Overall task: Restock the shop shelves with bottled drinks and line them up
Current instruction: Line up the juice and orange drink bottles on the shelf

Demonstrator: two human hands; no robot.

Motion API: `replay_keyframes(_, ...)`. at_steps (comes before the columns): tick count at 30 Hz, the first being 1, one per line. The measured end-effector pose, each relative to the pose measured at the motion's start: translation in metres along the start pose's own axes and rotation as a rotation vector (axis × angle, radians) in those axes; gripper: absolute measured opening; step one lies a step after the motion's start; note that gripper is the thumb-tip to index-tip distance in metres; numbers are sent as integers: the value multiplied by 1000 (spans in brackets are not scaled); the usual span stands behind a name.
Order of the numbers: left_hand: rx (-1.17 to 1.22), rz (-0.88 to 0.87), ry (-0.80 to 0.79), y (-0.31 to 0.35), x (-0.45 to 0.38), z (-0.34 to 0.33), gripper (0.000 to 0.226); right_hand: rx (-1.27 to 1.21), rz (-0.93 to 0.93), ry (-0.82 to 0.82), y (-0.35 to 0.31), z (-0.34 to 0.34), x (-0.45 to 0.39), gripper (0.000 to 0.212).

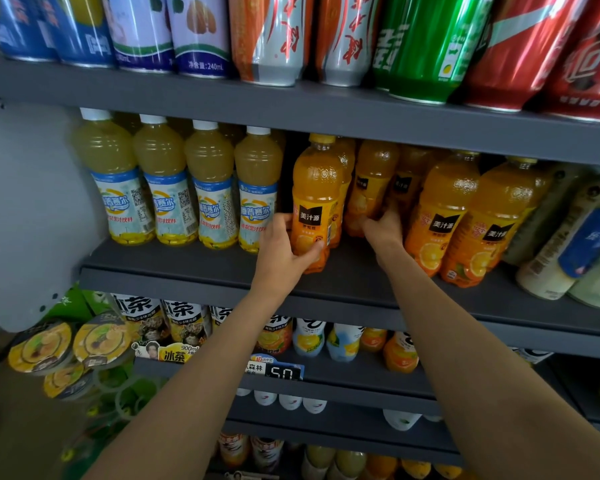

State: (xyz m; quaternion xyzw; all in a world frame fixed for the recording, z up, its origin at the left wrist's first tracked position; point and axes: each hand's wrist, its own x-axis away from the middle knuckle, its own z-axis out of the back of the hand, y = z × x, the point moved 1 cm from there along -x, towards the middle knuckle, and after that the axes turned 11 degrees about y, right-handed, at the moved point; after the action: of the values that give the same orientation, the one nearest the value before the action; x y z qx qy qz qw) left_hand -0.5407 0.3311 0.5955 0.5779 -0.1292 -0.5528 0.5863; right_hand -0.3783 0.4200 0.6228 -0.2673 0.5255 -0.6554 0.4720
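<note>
On the dark grey middle shelf [194, 268] stand orange juice bottles with yellow caps. My left hand [284, 251] grips the lower part of the front orange bottle [314, 188], thumb across its base. My right hand [383, 228] reaches further back and closes around a second orange bottle [371, 181] standing behind the front row. Two more orange bottles [471, 216] stand to the right at the shelf front. Left of my hands is a row of pale yellow pear drink bottles [208, 188] with white caps.
Cans [274, 36] line the shelf above, low over the bottle caps. Pale milky bottles [575, 244] lean at the far right. Iced tea and small juice bottles [187, 323] fill the shelf below, with a price tag [278, 370]. Stacked lidded cups [70, 344] sit lower left.
</note>
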Motion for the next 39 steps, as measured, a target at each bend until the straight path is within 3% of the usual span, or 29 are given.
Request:
replay_keyframes(5,1,-13,1,-2,-1,0,58,10,-17,-36,-10,-3,-2,71)
replay_keyframes(8,-7,-21,2,0,0,0,56,169,63,73,-10,-4,4,77)
replay_keyframes(15,-10,-28,11,0,1,0,58,15,72,21,-1,7,14,64)
replay_keyframes(24,-2,-14,-6,-2,0,1,66,202,135,149,7,-2,23,61)
replay_keyframes(35,-11,0,-27,-2,0,1,67,259,101,133,-3,-8,11,50)
replay_keyframes(39,-18,-15,-18,-1,0,1,60,318,110,109,-7,-5,17,58)
